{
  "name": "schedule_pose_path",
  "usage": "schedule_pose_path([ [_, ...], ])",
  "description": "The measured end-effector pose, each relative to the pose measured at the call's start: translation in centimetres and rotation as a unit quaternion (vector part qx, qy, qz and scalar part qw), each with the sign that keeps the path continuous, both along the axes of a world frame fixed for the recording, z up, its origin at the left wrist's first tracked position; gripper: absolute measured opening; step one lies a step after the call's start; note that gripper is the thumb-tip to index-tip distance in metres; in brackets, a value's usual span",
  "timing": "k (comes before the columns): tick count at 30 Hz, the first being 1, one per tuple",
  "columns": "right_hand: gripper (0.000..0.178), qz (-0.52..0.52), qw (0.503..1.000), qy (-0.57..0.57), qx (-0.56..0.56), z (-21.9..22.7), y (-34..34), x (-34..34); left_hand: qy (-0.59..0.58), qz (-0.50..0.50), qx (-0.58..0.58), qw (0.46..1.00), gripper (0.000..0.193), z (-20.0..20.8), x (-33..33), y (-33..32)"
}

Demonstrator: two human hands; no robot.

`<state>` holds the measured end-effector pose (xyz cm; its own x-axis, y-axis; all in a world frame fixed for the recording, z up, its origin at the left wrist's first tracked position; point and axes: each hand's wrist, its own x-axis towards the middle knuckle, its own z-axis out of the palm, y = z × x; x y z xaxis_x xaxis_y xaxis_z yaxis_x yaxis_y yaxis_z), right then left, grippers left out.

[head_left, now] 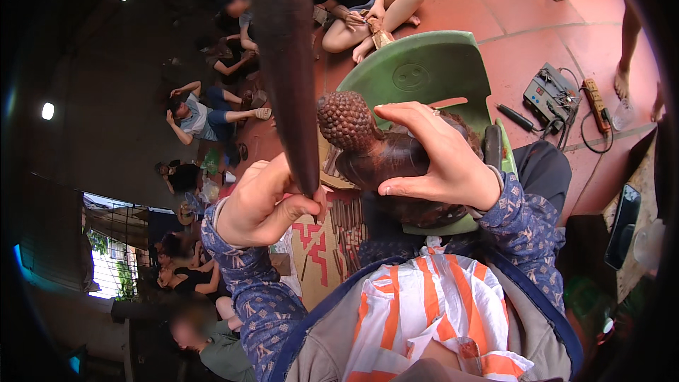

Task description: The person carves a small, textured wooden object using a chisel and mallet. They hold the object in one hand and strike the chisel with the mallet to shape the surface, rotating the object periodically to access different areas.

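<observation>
My left hand [258,205] is closed around the narrow end of a dark wooden mallet [288,64], whose thick end points up and away from me. To its right lies a carved dark-brown wooden statue [346,124], with a knobbly, curl-covered head. My right hand [453,159] spans the statue, thumb on the near side and fingers on the far side, gripping it. Part of the carving is hidden under that hand. Beneath and behind the statue is a green plastic chair [417,56]. A striped orange-and-white cloth [424,297] covers my lap.
Several chisels [346,233] lie in a row beyond my lap. On the right of the tiled floor are a grey control box [552,95], a corded handpiece [515,117] and a power strip [598,106]. A phone [624,226] lies at far right. Other people sit ahead and left.
</observation>
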<state>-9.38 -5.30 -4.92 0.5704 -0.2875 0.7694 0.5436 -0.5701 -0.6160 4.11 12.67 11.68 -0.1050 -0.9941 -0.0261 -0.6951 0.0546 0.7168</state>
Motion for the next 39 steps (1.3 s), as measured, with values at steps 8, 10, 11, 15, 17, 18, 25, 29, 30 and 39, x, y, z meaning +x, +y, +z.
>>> schedule_pose_path([
  [8,0.042,0.214,0.975,-0.048,0.041,2.9,0.8,-3.7,-0.18,-0.128,-0.08,0.972,0.023,-3.1,-0.7,-0.4],
  [10,0.043,0.169,0.981,-0.061,0.081,2.8,0.3,-4.1,-0.197,-0.049,-0.159,0.966,0.027,-3.6,-0.5,-0.2],
  [11,0.044,0.146,0.982,-0.068,0.102,2.8,0.1,-4.3,-0.23,-0.022,-0.214,0.949,0.029,-4.0,-0.6,0.1],
  [15,0.043,0.133,0.973,-0.08,0.168,2.6,1.3,-3.4,-0.307,-0.018,-0.369,0.877,0.029,-5.3,0.1,0.0],
  [17,0.032,0.174,0.973,-0.053,0.143,3.4,1.8,-2.9,-0.312,-0.025,-0.406,0.859,0.029,-5.8,0.1,-0.5],
  [18,0.03,0.177,0.972,-0.056,0.145,3.3,1.9,-2.8,-0.313,-0.035,-0.412,0.855,0.031,-5.8,0.4,-0.6],
  [25,0.033,0.077,0.978,-0.134,0.14,1.7,1.7,-2.6,0.059,0.141,-0.362,0.92,0.122,-8.2,2.4,-3.9],
  [29,0.031,0.101,0.985,-0.12,0.076,1.4,0.9,-2.0,0.077,0.117,-0.302,0.943,0.122,-9.4,2.2,-6.2],
  [30,0.031,0.105,0.984,-0.121,0.081,1.1,0.9,-1.7,0.074,0.121,-0.29,0.947,0.12,-9.6,2.1,-6.5],
  [39,0.025,0.105,0.988,-0.071,0.09,1.1,1.5,-1.6,0.222,0.153,-0.241,0.932,0.09,-10.1,1.2,-7.0],
])
